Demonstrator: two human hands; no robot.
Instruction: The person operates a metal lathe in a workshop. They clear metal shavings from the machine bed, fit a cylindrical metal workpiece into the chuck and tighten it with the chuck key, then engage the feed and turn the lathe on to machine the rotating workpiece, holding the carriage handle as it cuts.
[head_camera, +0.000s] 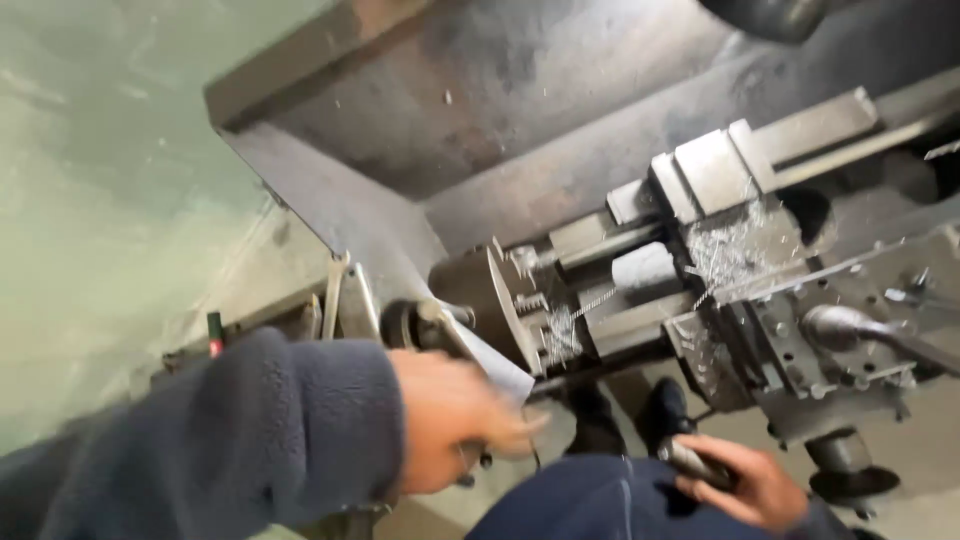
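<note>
A: While the left hand (450, 420) is blurring like that beside the lathe (640, 290), what is worrying you?

B: It is hovering just below the chuck (490, 300), and the fleece sleeve (250, 440) is trailing right behind the fingers. If the chuck is turning, loose cloth could catch; I cannot tell whether it is. Sharp metal chips (730, 250) are lying beyond the fingertips too, on the carriage.

A: How are the fingers sitting?

B: The left fingers (515, 425) are looking loosely spread, over a pale sheet (505, 375) just above them; the blur is hiding whether they are gripping it. The right hand (745, 485) is curling closed around a dark handle (690, 462), low by the lap.

A: And the workpiece?

B: The pale cylinder (642, 268) is sitting well above both hands, right of the chuck.
</note>
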